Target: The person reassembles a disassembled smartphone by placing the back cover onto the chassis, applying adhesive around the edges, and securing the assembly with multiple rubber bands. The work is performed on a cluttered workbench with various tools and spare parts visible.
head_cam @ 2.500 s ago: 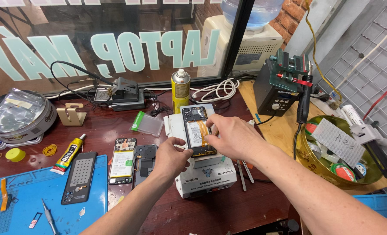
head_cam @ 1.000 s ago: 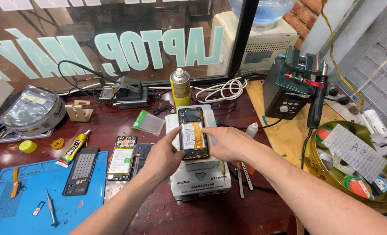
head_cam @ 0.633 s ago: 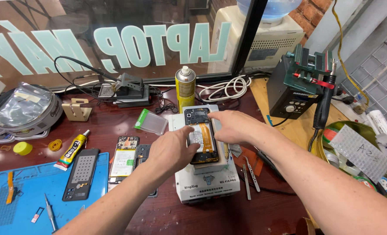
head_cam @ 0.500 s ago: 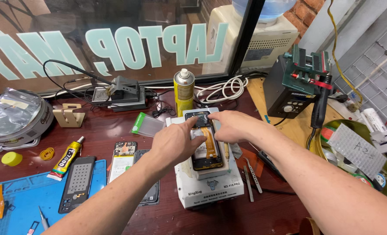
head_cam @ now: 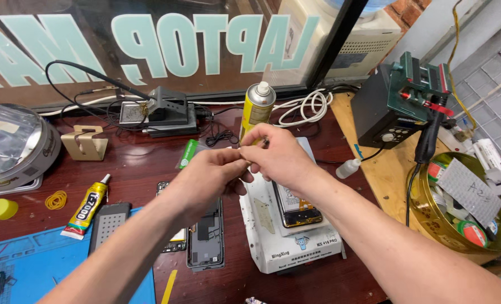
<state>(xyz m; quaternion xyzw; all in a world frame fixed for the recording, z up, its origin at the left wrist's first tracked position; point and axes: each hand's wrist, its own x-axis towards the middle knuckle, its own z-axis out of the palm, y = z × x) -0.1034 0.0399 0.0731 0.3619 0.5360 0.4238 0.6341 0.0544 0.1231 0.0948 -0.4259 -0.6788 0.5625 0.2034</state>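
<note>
Head view: both hands meet above the white heating pad (head_cam: 287,236), left hand (head_cam: 214,174) and right hand (head_cam: 278,155) pinching something too small to identify, over the opened phone (head_cam: 296,205) at the pad's right edge; a slip could drop it onto exposed parts.

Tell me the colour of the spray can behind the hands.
Yellow spray can with a white cap, clearest in the head view.

bright, even light from above; soft shadows under the arms on the worktop (head_cam: 149,163). glare on the window (head_cam: 149,45). sharp centre, wide-angle bending at the edges.
</note>
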